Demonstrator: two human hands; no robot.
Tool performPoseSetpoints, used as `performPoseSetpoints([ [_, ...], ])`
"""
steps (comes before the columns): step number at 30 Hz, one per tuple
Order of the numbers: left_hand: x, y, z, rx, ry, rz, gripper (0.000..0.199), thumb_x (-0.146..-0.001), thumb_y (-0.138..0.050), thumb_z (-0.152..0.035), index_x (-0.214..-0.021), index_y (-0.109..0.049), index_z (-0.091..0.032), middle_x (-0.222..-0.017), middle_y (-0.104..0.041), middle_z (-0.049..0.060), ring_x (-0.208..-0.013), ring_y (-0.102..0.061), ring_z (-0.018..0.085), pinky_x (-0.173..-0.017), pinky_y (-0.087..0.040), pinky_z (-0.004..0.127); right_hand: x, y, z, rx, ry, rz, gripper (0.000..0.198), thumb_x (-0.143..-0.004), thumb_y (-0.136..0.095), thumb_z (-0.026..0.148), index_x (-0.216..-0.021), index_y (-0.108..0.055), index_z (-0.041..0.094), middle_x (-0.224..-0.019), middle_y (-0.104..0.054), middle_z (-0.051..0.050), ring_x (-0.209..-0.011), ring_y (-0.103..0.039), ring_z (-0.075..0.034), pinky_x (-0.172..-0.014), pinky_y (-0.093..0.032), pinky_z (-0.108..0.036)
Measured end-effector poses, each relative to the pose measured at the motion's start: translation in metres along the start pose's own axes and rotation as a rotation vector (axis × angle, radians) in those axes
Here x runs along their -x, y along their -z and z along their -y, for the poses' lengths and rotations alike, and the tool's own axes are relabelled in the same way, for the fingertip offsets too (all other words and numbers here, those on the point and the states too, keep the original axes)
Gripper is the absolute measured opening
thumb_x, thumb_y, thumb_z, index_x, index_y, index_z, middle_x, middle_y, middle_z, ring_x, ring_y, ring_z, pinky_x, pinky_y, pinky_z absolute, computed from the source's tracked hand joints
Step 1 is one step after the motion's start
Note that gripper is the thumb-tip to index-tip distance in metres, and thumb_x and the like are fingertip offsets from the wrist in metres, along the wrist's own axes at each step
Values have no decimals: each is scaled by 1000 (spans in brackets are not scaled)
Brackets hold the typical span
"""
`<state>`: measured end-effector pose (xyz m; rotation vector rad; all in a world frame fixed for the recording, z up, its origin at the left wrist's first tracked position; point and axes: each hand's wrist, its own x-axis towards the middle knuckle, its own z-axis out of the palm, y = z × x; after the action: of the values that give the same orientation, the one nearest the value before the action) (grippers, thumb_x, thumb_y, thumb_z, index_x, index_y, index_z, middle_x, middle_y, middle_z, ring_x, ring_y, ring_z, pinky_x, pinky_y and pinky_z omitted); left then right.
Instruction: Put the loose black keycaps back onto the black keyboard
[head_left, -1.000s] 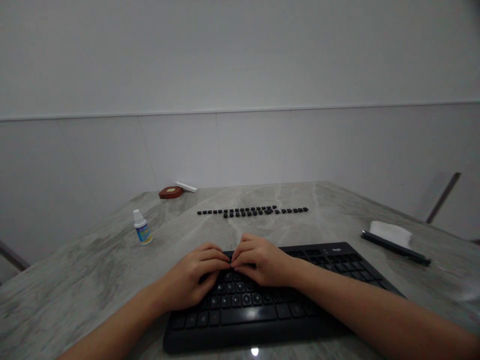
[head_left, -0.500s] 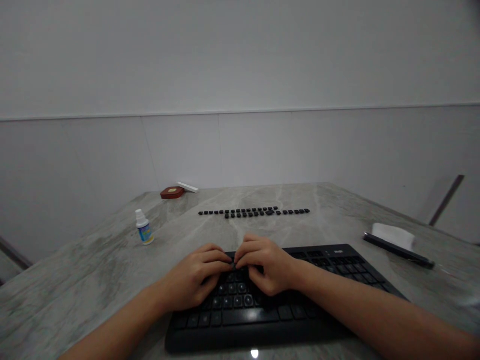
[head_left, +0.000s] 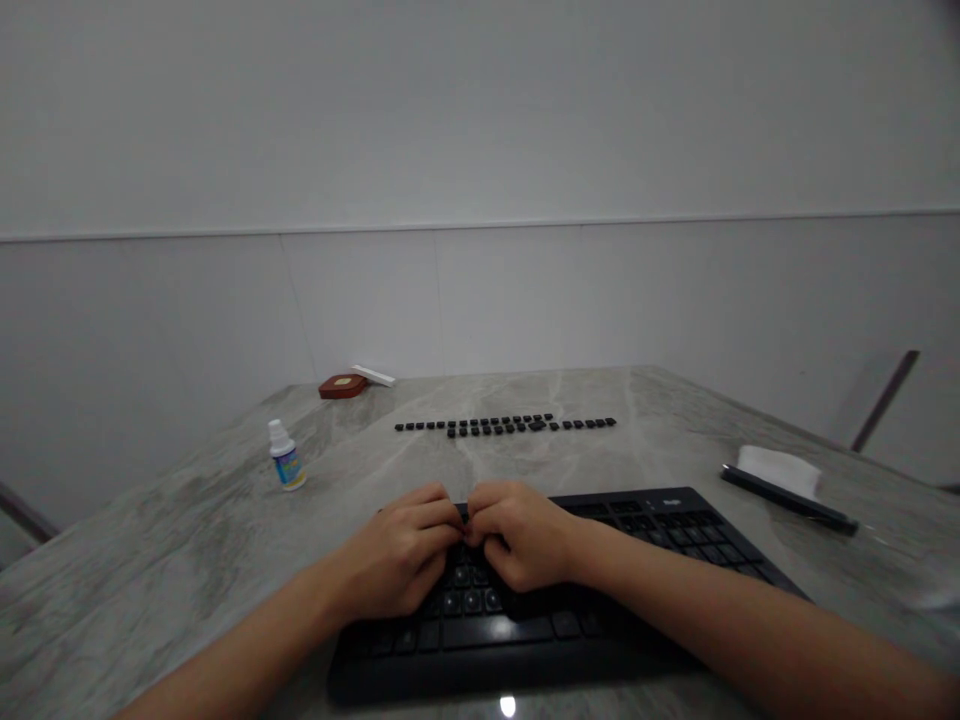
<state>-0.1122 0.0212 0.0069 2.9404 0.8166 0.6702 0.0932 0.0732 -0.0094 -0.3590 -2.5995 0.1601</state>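
Note:
A black keyboard [head_left: 517, 668] lies on the table in front of me, several of its keys stripped down to bare round bases. Over its upper left part, my left hand [head_left: 405, 550] is closed, the fingers pressed together and their tips pointing right. My right hand [head_left: 521, 535] is curled and meets the left fingertips at the upper key rows. Whatever lies between the fingertips is hidden. Loose black keycaps [head_left: 495, 427] stand in rows on the table beyond the keyboard.
A small white bottle [head_left: 287, 458] with a blue label stands at the left. Farther back are a red-brown case [head_left: 342, 387] and a white flat item [head_left: 373, 376]. At the right, a dark pen-like stick [head_left: 787, 498] lies by a white cloth or tissue [head_left: 780, 470]. A wall closes the back.
My right fingers have curled in more tightly against the left fingertips. Both hands stay at the same part of the keyboard. The view has shifted slightly.

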Motion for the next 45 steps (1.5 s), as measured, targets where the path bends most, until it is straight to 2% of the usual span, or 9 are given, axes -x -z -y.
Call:
performPoseSetpoints([
  [6, -4, -3, -5, 7, 33, 35, 23, -83, -41, -3, -89, -61, -14, -88, -61, 9, -86, -52, 21, -77, -49, 35, 0, -2, -4, -9, -5, 60, 24, -63, -51, 4, -72, -70, 16, -75, -67, -3, -72, -61, -17, -67, -49, -25],
  [12, 2, -9, -1, 79, 125, -47, 24, -86, -42, -7, -92, -62, -17, -92, -61, 8, -90, -55, 21, -80, -49, 35, 3, -5, -7, -99, -43, -92, 29, -64, -49, 1, -72, -72, 17, -73, -69, -3, -72, -62, -16, -71, -49, -26],
  [16, 8, -13, 12, 48, 378, -172, 24, -86, -43, -9, -96, -64, -18, -94, -63, 8, -92, -58, 22, -84, -48, 37, 0, 0, -20, -176, -428, -261, 29, -67, -48, 0, -67, -72, 17, -67, -70, -2, -66, -63, -15, -67, -49, -25],
  [18, 10, -14, 18, 37, 500, -159, 22, -85, -46, -11, -93, -65, -17, -93, -64, 7, -91, -60, 22, -85, -48, 38, -1, 2, -29, -200, -644, -264, 29, -69, -49, 1, -70, -73, 17, -68, -72, -2, -65, -65, -15, -65, -49, -25],
  [20, 11, -15, 20, 42, 564, -122, 21, -85, -48, -13, -91, -66, -17, -93, -65, 7, -89, -61, 22, -84, -48, 38, -1, 1, -35, -205, -736, -236, 27, -71, -50, 2, -74, -73, 15, -71, -73, -3, -68, -66, -15, -66, -50, -25],
  [27, 7, -14, 18, 61, 570, -103, 23, -85, -46, -11, -91, -67, -16, -91, -66, 7, -89, -62, 21, -83, -48, 34, -17, -2, -52, -33, -670, -156, 24, -72, -56, 8, -87, -74, 15, -80, -73, -5, -72, -64, -17, -70, -49, -27],
  [36, 9, -14, 19, 89, 553, -96, 24, -87, -45, -12, -94, -68, -17, -91, -66, 6, -89, -62, 21, -83, -48, 34, -79, -11, -101, 262, -459, -69, 29, -84, -49, 9, -104, -70, 10, -108, -68, -14, -105, -54, -24, -96, -39, -34],
  [41, 9, -13, 19, 85, 566, -73, 24, -88, -45, -14, -95, -68, -17, -94, -65, 6, -91, -61, 20, -86, -46, 34, -80, -27, -105, 336, -403, -10, 31, -88, -47, 12, -112, -66, 12, -116, -65, -12, -109, -48, -25, -95, -37, -36],
  [45, 9, -13, 19, 84, 586, -67, 24, -88, -45, -15, -95, -68, -17, -94, -65, 6, -92, -60, 20, -87, -46, 34, -76, -31, -106, 371, -360, 78, 26, -88, -50, 13, -105, -70, 14, -113, -67, -11, -106, -48, -26, -92, -37, -37],
])
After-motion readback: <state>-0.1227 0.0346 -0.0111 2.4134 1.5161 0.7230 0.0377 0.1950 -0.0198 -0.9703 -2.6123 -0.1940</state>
